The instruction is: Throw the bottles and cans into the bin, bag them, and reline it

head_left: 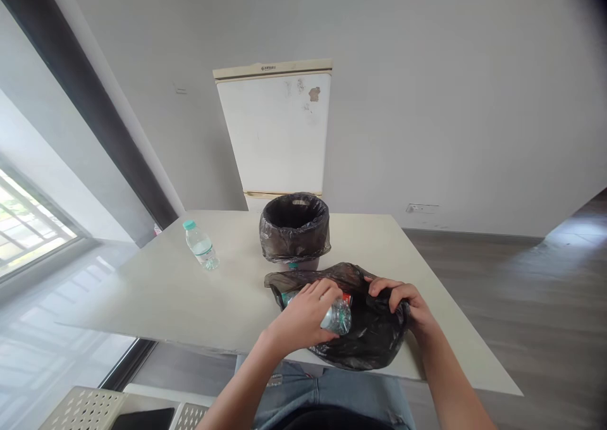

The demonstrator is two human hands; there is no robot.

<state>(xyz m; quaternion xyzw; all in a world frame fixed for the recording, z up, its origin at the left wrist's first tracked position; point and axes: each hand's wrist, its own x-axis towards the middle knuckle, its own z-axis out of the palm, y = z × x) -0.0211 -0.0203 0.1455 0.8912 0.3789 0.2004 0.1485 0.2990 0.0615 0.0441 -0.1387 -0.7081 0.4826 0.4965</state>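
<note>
A black plastic bag (367, 335) lies on the near edge of the white table (165, 291). My left hand (306, 313) is closed around a crumpled clear plastic bottle (337, 316) at the bag's mouth. A red cap or label shows just beyond that bottle. My right hand (398, 300) grips the bag's upper rim, fingers curled over the plastic. Behind the bag stands a small bin (294, 227) lined with a dark bag.
A clear water bottle with a teal cap (202, 245) stands upright on the table's left part. A white fridge (275, 133) is against the far wall. A window runs along the left. A perforated stool (80, 408) sits at lower left.
</note>
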